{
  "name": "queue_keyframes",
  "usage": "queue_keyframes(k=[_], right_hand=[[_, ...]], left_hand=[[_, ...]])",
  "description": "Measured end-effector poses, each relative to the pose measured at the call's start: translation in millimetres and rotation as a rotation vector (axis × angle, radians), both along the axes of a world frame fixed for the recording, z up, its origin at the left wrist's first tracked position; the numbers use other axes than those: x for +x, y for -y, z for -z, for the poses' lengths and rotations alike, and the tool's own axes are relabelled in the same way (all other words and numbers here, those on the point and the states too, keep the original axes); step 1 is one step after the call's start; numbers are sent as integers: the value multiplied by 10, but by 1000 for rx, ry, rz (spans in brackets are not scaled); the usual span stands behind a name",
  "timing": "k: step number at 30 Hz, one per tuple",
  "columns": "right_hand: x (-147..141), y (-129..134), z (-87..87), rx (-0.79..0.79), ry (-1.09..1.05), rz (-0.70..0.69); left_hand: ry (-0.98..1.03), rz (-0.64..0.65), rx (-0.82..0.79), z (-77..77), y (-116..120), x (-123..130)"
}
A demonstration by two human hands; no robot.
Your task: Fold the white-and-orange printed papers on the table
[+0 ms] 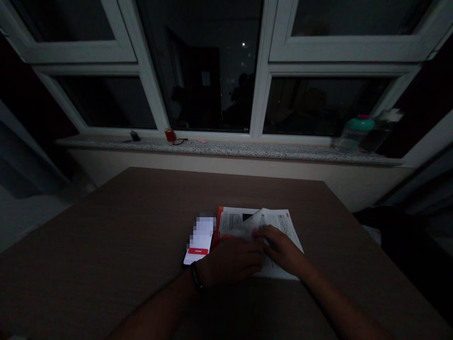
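One lidded bottle (356, 134) on windowsill (247, 149); right hand (279, 245) on book (283, 219).

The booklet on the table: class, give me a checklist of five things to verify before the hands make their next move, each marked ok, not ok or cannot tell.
1. Booklet supported by the table: ok, it lies on the tabletop.
2. Upper page flat: not ok, it is lifted and curled.
3. Right hand at the lifted page: ok, though a firm pinch is hard to confirm.
4. Left hand gripping paper: cannot tell, its fingertips' contact is unclear.
5. Phone off the pages: ok, it lies beside the booklet's left edge.
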State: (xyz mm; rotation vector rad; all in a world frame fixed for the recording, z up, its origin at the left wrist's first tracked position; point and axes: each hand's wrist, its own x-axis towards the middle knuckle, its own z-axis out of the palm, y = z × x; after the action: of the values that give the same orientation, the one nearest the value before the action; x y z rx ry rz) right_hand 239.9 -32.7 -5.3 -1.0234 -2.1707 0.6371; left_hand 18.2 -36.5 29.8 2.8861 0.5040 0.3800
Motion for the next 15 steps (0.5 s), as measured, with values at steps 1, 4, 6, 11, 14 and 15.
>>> queue_keyframes(k=[1, 4, 6, 11, 14, 15], right_hand=[[1, -5, 3, -24, -8, -1], [3, -15, 0, -50, -6, 11], [-2, -14, -12, -37, 22, 10], [-14, 1, -42, -15, 45, -13], [-8, -2, -32, -2, 52, -6], [-6, -5, -25, 6, 57, -6]], left_hand=[[21, -10, 7, -13, 6, -5], [146, -88, 11, -56, 8, -28], [255, -212, 2, -66, -16, -49], [246, -777, 95, 79, -168, -135], [6, -926, 102, 214, -242, -184], [-44, -932, 98, 244, -251, -194]])
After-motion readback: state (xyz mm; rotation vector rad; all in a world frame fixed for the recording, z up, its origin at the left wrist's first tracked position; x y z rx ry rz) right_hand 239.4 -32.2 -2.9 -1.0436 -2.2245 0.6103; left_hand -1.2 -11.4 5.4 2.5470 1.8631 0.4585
